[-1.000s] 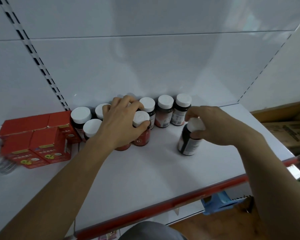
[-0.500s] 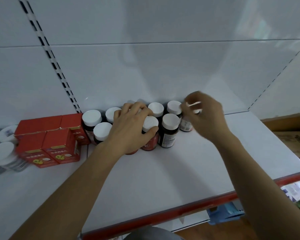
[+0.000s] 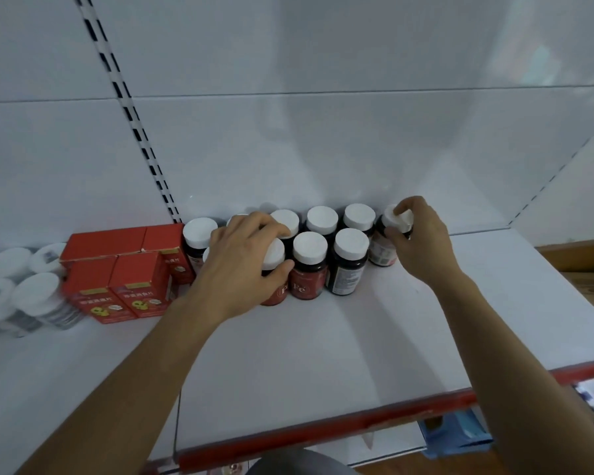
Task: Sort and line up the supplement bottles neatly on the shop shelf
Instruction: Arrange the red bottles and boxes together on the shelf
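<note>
The right hand point(image 3: 422, 245) is gripping the white cap of the end bottle point(image 3: 380, 252) at the back row's right end. The left hand point(image 3: 244, 265) is clasping a red-labelled bottle point(image 3: 275, 293) in front. All the dark bottles are standing cap-up in two rows on the white shelf point(image 3: 357, 354), beside red boxes point(image 3: 138, 286).

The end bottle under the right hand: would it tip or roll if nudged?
Probably stiff: the end bottle looks like hard dark plastic or glass. It stands taller than wide, so a push at the cap, where the right hand grips it, might tip it. Being round, it would likely roll once down.
</note>
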The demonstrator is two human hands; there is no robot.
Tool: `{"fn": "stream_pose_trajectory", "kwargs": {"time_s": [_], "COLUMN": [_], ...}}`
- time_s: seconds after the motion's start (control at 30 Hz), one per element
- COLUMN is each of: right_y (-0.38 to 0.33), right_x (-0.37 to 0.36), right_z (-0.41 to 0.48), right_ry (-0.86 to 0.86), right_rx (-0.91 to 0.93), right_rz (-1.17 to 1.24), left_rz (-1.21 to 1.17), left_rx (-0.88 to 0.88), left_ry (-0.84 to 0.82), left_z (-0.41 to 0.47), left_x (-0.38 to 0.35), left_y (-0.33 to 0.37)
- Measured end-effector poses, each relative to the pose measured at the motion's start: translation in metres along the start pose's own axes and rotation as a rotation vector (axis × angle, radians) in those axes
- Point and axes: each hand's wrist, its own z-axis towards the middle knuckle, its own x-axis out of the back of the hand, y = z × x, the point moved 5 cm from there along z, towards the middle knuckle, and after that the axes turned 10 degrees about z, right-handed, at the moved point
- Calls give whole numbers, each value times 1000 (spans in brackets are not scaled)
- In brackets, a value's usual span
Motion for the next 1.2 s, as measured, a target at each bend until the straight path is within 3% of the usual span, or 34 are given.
{"fn": "stream_pose_trajectory", "kwargs": {"time_s": [0.13,0.37,0.57,0.77,1.2], "right_y": [-15,-8,19,31,27], "right_x": [18,0,-16,-19,-33], "right_z": [-33,-57,-59,-55,-48], "right_ry": [144,-2,-154,-198,-237], "right_rx": [-9,16,-121,-106,-31], "right_rz": [-34,119,202,255,306], "left_rz": [-40,-254,-486,-512,-611], "left_rx": [35,309,465,549,637], "left_ry": [74,287,217,284,245], "left_z": [-14,-86,-88,-92,-100], "left_x": [18,35,-20,-39,-57], "left_y": [-3,-39,-48,-54,-66]}}
